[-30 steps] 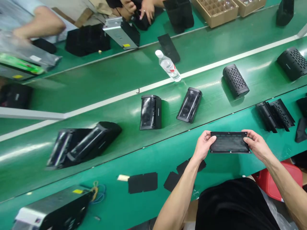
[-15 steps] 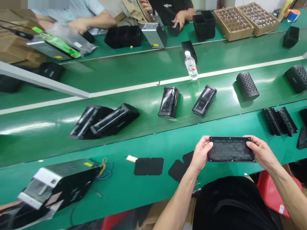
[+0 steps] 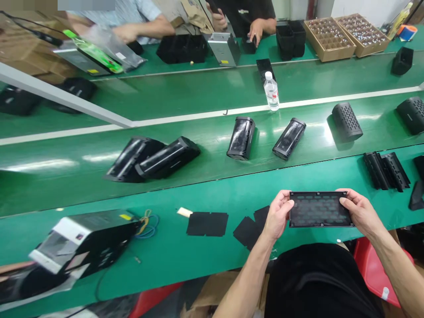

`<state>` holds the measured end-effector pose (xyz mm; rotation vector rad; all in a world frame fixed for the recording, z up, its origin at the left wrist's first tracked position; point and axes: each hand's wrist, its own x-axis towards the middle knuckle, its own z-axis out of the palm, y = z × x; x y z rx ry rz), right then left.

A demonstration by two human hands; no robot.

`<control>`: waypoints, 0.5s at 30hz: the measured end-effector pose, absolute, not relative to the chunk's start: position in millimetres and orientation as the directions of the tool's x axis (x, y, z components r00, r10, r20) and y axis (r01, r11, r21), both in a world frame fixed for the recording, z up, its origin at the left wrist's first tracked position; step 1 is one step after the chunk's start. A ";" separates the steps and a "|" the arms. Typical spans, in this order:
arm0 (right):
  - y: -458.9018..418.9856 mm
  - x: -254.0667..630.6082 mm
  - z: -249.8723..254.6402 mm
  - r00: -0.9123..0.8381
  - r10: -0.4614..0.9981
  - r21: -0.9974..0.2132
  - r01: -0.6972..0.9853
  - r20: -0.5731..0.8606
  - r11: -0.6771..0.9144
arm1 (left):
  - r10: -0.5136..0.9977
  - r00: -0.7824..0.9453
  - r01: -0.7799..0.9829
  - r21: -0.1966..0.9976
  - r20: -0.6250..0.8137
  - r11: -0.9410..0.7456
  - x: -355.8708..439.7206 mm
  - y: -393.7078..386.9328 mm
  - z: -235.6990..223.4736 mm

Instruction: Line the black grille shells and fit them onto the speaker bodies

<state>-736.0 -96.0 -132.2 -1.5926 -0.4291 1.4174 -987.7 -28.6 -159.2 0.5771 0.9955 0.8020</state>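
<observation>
Between my two hands is a black slotted panel (image 3: 319, 211), rectangular, with small tabs along its rim and a dark mesh-like sheet across it. My left hand (image 3: 280, 213) pinches its left end, thumb on the face. At the right end, my right hand (image 3: 359, 210) grips it the same way; the fingers behind are partly hidden. Left of my left hand, black cut sheets (image 3: 247, 232) lie on the green table, partly behind my forearm. Another flat black sheet (image 3: 207, 224) rests farther left, touching a small pale strip (image 3: 184, 212).
Several black speaker-like housings (image 3: 241, 138) lie on the green belt (image 3: 212, 165) ahead. Slotted black shells (image 3: 387, 170) sit to the right. A water bottle (image 3: 272, 91) stands beyond. A boxy machine (image 3: 89, 240) is at left. Across the belt, co-workers' hands (image 3: 256, 32) handle parts.
My view has shifted slightly, so the surroundings sit a little farther right. Both hands still hold the panel at its ends, and its slots show more clearly.
</observation>
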 end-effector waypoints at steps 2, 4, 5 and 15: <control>-95.7 -736.0 -133.1 0.278 0.761 -0.804 -0.311 -0.586 -0.506 | 0.803 0.306 -0.317 0.740 -0.512 0.593 -987.1 -29.0 -159.1; -95.6 -735.7 -133.5 0.272 0.763 -0.804 -0.319 -0.586 -0.503 | 0.799 0.305 -0.324 0.733 -0.518 0.598 -986.3 -29.2 -159.2; -95.6 -735.4 -133.6 0.269 0.765 -0.803 -0.323 -0.585 -0.500 | 0.798 0.306 -0.328 0.730 -0.519 0.600 -986.0 -29.2 -159.3; -97.3 -733.4 -135.2 0.241 0.766 -0.790 -0.349 -0.596 -0.505 | 0.803 0.314 -0.308 0.746 -0.507 0.591 -987.2 -30.2 -160.1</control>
